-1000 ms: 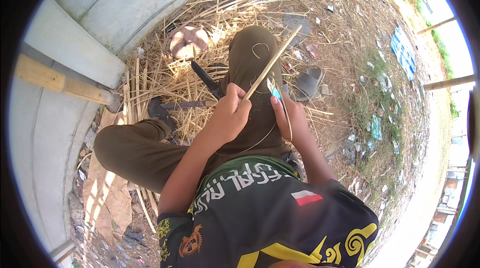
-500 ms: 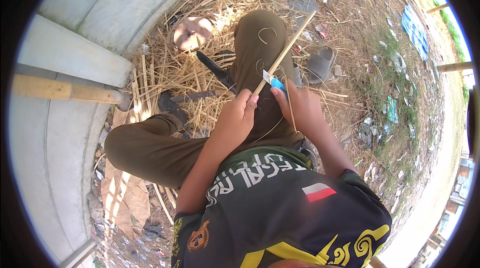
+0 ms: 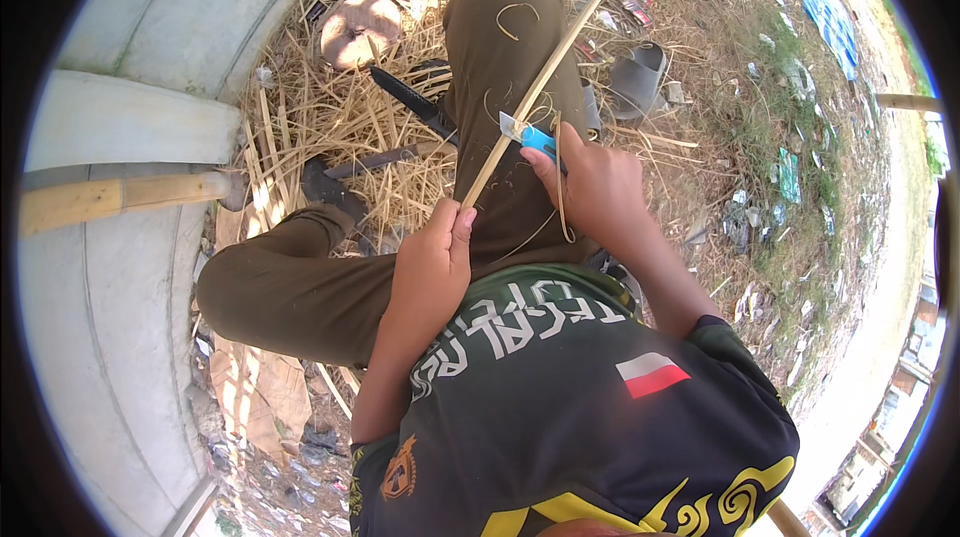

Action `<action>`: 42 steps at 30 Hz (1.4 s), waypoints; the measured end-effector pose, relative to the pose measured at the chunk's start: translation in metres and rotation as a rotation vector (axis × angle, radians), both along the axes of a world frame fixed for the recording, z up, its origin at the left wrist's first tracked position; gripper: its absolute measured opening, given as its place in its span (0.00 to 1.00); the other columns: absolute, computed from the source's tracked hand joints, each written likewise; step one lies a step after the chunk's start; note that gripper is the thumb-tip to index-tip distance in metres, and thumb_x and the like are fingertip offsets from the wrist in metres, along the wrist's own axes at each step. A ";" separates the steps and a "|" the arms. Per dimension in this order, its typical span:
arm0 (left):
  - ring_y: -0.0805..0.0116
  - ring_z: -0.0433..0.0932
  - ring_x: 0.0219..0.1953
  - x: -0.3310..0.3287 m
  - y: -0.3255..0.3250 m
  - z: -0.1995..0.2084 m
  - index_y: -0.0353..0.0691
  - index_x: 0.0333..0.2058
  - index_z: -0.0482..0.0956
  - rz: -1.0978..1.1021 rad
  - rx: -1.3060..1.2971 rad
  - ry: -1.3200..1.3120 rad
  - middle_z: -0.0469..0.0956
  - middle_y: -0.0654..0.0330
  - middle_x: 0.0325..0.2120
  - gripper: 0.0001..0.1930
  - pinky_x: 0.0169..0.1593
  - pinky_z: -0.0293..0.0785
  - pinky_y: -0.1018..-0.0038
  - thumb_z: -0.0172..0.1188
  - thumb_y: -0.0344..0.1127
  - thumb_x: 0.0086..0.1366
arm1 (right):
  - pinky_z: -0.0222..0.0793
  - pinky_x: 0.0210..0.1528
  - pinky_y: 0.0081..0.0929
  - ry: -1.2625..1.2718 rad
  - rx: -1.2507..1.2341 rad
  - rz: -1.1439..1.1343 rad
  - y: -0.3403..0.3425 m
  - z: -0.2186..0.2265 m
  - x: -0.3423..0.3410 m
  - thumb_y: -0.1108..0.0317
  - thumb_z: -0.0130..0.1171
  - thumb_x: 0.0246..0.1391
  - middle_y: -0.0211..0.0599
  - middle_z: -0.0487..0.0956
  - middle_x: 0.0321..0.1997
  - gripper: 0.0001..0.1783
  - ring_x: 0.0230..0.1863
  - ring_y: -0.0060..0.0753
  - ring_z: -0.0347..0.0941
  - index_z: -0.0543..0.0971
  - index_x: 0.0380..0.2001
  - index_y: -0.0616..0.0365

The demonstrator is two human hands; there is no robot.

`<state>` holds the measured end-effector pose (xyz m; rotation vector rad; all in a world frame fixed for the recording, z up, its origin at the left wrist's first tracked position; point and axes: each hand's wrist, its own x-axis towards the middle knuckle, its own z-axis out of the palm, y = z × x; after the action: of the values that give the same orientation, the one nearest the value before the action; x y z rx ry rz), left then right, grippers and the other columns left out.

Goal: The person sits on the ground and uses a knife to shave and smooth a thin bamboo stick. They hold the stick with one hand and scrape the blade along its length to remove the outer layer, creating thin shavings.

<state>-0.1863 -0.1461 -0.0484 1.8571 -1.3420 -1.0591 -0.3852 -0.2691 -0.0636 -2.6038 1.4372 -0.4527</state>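
Observation:
My left hand (image 3: 440, 242) is closed round the near end of a thin bamboo strip (image 3: 548, 73), which slants up and to the right across my trouser leg (image 3: 505, 32). In my right hand (image 3: 600, 182) is a box cutter (image 3: 540, 141) with a light-blue handle. Its short blade lies against the strip, about a third of the way up from my left hand. A thin curled shaving (image 3: 562, 187) hangs beside my right fingers. More fine curls rest on the trouser leg.
Bamboo shavings (image 3: 400, 182) cover the ground, with a dark-bladed knife (image 3: 405, 97), a round pinkish-brown object (image 3: 360, 33) and a hammer-like tool (image 3: 335, 182) among them. A grey sandal (image 3: 637, 82) lies to the right. A pale wall (image 3: 130, 127) with a bamboo pole (image 3: 120, 199) stands left.
My left hand has drawn back toward me with the strip's end, so the gap between it and the blade has grown. The view has shifted slightly.

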 end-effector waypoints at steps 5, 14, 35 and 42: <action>0.41 0.70 0.22 0.002 0.021 0.000 0.36 0.38 0.70 0.038 0.012 -0.031 0.70 0.44 0.19 0.14 0.28 0.66 0.59 0.51 0.42 0.80 | 0.66 0.13 0.38 -0.030 -0.091 0.041 0.002 -0.006 0.000 0.38 0.58 0.66 0.36 0.72 0.10 0.29 0.11 0.44 0.74 0.71 0.25 0.52; 0.47 0.71 0.21 0.020 0.082 0.000 0.36 0.38 0.72 0.070 0.099 -0.120 0.72 0.46 0.20 0.13 0.28 0.67 0.63 0.53 0.41 0.79 | 0.67 0.15 0.40 -0.072 -0.040 -0.024 0.003 -0.004 -0.001 0.40 0.57 0.67 0.37 0.73 0.11 0.28 0.12 0.46 0.74 0.71 0.26 0.53; 0.87 0.59 0.20 0.121 0.214 0.023 0.38 0.34 0.74 0.263 0.485 0.496 0.66 0.73 0.20 0.17 0.24 0.54 0.84 0.57 0.45 0.79 | 0.72 0.26 0.52 -0.265 0.209 -0.134 -0.001 -0.007 -0.008 0.39 0.51 0.71 0.49 0.77 0.16 0.30 0.22 0.60 0.78 0.75 0.33 0.58; 0.82 0.62 0.22 0.059 0.090 0.009 0.34 0.36 0.76 0.193 0.185 0.201 0.69 0.68 0.18 0.15 0.26 0.59 0.77 0.58 0.41 0.78 | 0.70 0.25 0.49 -0.436 0.205 -0.076 0.005 -0.013 -0.006 0.41 0.51 0.72 0.47 0.76 0.16 0.27 0.20 0.58 0.77 0.76 0.34 0.57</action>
<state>-0.1277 -0.0562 -0.0398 1.9094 -0.9577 -1.2634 -0.3914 -0.2638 -0.0766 -2.1263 1.3510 -0.7792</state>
